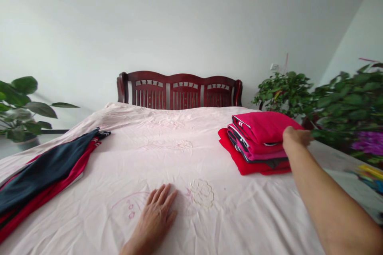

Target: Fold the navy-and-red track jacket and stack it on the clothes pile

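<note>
Nothing box-like here, just a bed (167,159) carrying two lots of clothes. On the right sits a stack (257,143) of folded garments, pink and red with dark striped edges, squared off and resting near the bed's right edge. The right hand (295,136) lies on the stack's right side; can't tell whether the fingers are pinching cloth or just resting there. The left hand (155,217) is flat on the sheet, fingers spread, holding nothing. The sheet is pale pink, a bit wrinkled, with an embroidered flower (202,192) just right of that hand. Unfolded navy and red clothes (44,171) drape along the left edge. The wide middle of the bed is bare sheet. A carved dark headboard (179,89) is behind, with plants (344,107) crowding the right side.
</note>
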### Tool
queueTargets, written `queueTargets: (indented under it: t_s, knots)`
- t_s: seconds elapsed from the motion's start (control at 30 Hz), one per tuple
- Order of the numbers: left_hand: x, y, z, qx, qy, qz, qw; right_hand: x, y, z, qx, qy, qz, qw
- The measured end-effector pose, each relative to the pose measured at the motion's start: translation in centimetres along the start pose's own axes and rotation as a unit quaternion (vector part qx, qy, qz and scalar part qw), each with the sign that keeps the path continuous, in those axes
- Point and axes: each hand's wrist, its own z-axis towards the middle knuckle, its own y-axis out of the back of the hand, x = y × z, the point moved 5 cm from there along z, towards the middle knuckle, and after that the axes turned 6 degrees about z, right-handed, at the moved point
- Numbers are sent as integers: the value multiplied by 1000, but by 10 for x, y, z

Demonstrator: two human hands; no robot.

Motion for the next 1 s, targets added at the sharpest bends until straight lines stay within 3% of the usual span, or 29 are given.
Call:
queueTargets:
  t_s: [0.07, 0.13, 0.23, 0.3, 0.37, 0.43, 0.5, 0.57, 0.63, 0.77, 0.83, 0.9, 1.0]
  knots:
    - [-1, 2, 0, 4, 1, 1, 1000, 8, 9, -10, -20, -4, 2, 1000]
    - [-3, 4, 0, 4, -1, 0, 1000, 19, 8, -22, 14, 35, -7, 999]
    - [-4, 5, 0, 2, -1, -3, 1000, 30, -15, -39, 196, 120, -71, 971]
    - [-4, 6, 0, -2, 0, -7, 1000, 32, -26, -46, 277, 133, -101, 946]
    - [-4, 6, 0, -4, -2, -16, 1000, 35, -27, -47, 278, 117, -111, 947]
    - [-3, 6, 0, -2, -2, -31, 1000, 45, -21, -52, 236, 113, -109, 959]
    - [-2, 6, -1, 0, 0, -52, 999, 63, -12, -71, 176, 162, -62, 969]
    - [-2, 6, -1, -4, 2, -69, 998, 84, -6, -112, 147, 258, 33, 954]
    - [-2, 7, -1, -8, 0, -78, 997, 96, -10, -173, 192, 335, 129, 913]
    - [-2, 7, -1, -15, 5, -83, 996, 91, -37, -306, 364, 324, 169, 856]
    - [-2, 8, -1, -20, 8, -86, 996, 85, -47, -357, 416, 315, 158, 838]
    - [0, 8, -2, -22, 9, -91, 996, 82, -49, -385, 418, 319, 139, 839]
    - [2, 7, -5, -14, 7, -100, 995, 81, -46, -396, 386, 326, 117, 855]
